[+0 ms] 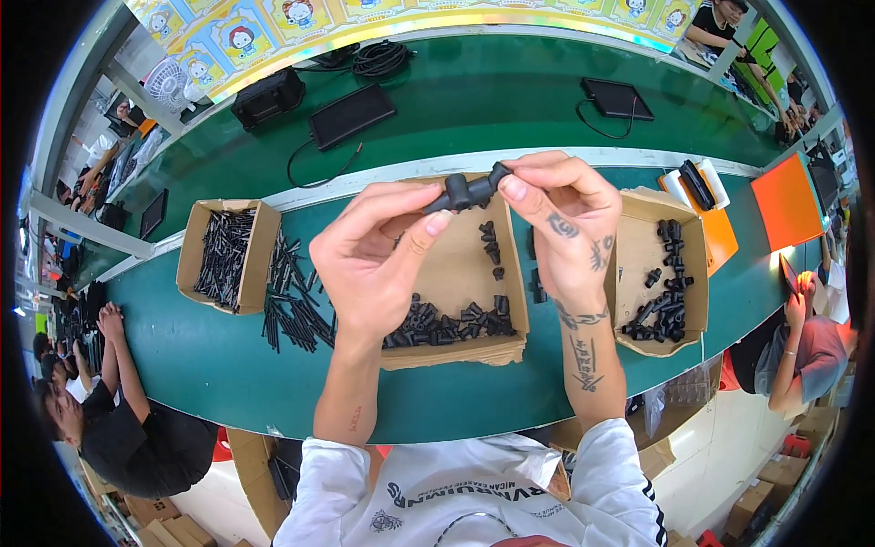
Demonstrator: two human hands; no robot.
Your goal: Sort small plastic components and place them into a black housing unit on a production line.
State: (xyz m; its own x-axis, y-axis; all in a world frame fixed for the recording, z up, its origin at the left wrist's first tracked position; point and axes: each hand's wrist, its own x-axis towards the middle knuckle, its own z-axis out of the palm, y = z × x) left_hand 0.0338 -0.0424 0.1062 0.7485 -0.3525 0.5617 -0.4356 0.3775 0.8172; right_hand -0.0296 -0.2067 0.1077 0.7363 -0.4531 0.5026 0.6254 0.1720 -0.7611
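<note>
My left hand (369, 260) pinches a black tee-shaped fitting (467, 191) between thumb and fingertips, raised over the middle cardboard box (456, 356). Opposite it, my right hand (567, 223) grips a small black angled piece (498, 175) at the fitting's right end. The two parts meet there; whether they are joined I cannot tell. Black fittings (437, 324) lie heaped along the near side of the middle box, partly behind my left wrist. More small black fittings (670, 305) fill part of the right cardboard box (635, 264).
Thin black rods (225, 251) fill the left cardboard box (260, 260), and loose rods (296, 319) lie beside it. Two flat black screens (353, 116) and a coiled cable (380, 59) sit farther back. An orange panel (789, 201) stands right. People sit at both sides.
</note>
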